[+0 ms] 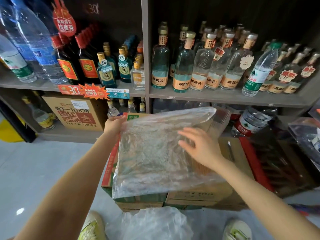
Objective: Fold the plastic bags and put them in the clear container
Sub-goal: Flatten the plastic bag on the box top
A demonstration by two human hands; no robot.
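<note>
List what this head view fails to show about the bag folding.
- Clear container: nowhere in the head view.
- Left hand fingers: hidden under the plastic bag corner it grips.
- Right hand: motion-blurred; contact with the bag unclear.
- Floor bags: cut off by the bottom edge; count unclear.

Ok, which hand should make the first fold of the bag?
Probably left: the left hand holds a far corner of the bag and can carry it over, while the right hand is open over it, placed to pin it.
</note>
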